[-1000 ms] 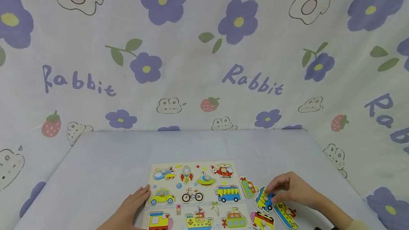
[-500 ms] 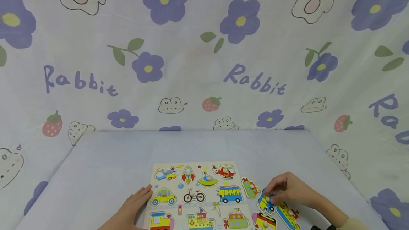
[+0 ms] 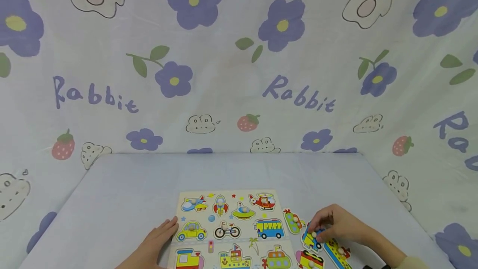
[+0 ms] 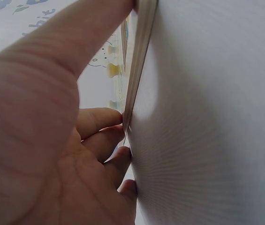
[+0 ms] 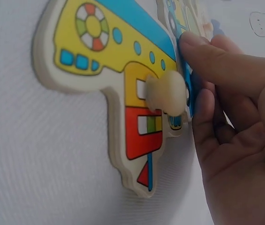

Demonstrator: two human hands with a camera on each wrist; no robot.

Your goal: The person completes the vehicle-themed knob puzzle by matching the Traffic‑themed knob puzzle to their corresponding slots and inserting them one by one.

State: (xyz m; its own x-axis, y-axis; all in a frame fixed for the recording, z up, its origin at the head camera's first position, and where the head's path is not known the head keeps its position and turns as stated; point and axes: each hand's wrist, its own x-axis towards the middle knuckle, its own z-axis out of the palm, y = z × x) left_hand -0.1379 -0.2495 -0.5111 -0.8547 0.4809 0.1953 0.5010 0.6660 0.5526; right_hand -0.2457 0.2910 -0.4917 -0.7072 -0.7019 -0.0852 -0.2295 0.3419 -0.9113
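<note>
Wooden and pale, the puzzle board [image 3: 274,214] lies flat, with the left hand [image 3: 154,240] along its left side. That hand's fingers stretch forward in a gentle bend, their tips against the board's edge; the left wrist view shows the thumb reaching that same edge, set well apart from the fingers, so the hand braces the side rather than closing round it. The left forearm slants in from the bottom of the head view.

Right of the board, the right hand [image 3: 337,225] arches over the blue-and-yellow bus piece [image 3: 309,243], which lies among the loose pieces. Its wrist is to the right, its knuckles high, its thumb and forefinger bent down and pinching the piece by its knob. The other fingers curl in beneath the palm. A pale sleeve [image 3: 412,262] covers the forearm farther back. Under the hand lies the yellow ship piece [image 3: 332,249], just beside the bus piece; the submarine piece [image 3: 291,221] and the train piece [image 3: 307,256] are close by.
</note>
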